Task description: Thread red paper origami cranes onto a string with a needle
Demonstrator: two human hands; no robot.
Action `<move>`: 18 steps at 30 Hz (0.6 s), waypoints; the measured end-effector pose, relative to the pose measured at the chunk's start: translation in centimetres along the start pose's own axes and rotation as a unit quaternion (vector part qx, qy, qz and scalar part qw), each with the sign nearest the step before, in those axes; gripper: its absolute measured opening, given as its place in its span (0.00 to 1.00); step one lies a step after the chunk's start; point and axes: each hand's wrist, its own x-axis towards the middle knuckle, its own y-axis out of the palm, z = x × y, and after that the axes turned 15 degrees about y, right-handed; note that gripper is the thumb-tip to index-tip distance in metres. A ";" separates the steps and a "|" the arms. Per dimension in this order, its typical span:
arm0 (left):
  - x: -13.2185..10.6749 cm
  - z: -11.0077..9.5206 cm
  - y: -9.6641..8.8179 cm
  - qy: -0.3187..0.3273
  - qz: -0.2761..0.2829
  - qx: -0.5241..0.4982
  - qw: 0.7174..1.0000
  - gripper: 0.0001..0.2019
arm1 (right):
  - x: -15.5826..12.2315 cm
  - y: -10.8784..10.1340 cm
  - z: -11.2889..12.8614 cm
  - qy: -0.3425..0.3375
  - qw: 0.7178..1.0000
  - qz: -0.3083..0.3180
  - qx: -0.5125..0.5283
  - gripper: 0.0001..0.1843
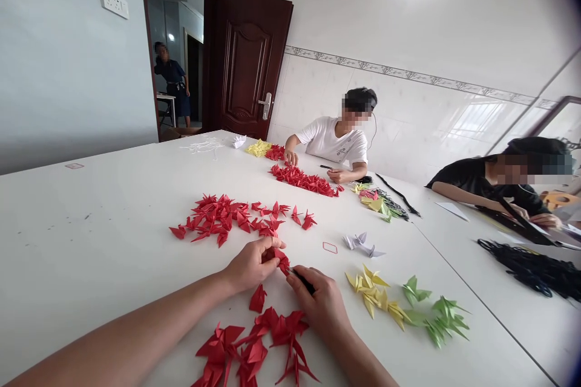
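Observation:
My left hand [250, 265] pinches a red paper crane [278, 257] just above the white table [91, 236]. My right hand [320, 302] grips a thin black tool [301, 281] whose tip meets that crane. Below my hands lie several red cranes [254, 347], seemingly joined in a string. A loose pile of red cranes [227, 217] is spread beyond my hands.
Yellow cranes [374, 296] and green cranes [436, 314] lie to my right, grey-white ones [361, 243] and a red rubber band [330, 247] beyond them. A person in white [336, 142] and a person in black [494, 184] work across the table. Black cords [535, 266] lie far right.

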 end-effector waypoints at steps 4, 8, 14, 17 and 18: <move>0.0 -0.3 0.0 -0.009 0.012 -0.006 1.000 0.15 | 0.1 0.1 0.0 0.007 1.000 0.001 -0.009 0.14; 0.0 -0.5 -0.1 -0.003 0.026 -0.021 0.999 0.14 | 0.1 0.1 0.0 0.010 1.000 0.007 -0.008 0.14; 0.0 -0.5 -0.1 -0.005 0.033 -0.023 0.999 0.14 | 0.0 0.1 -0.1 0.007 1.000 0.003 0.014 0.13; 0.0 -0.2 0.0 -0.004 0.030 -0.023 0.999 0.15 | 0.0 0.3 -0.2 0.007 1.000 -0.008 0.019 0.13; -0.1 -0.1 0.0 -0.002 0.028 -0.023 0.999 0.16 | 0.0 0.4 -0.2 0.009 1.000 -0.014 0.020 0.14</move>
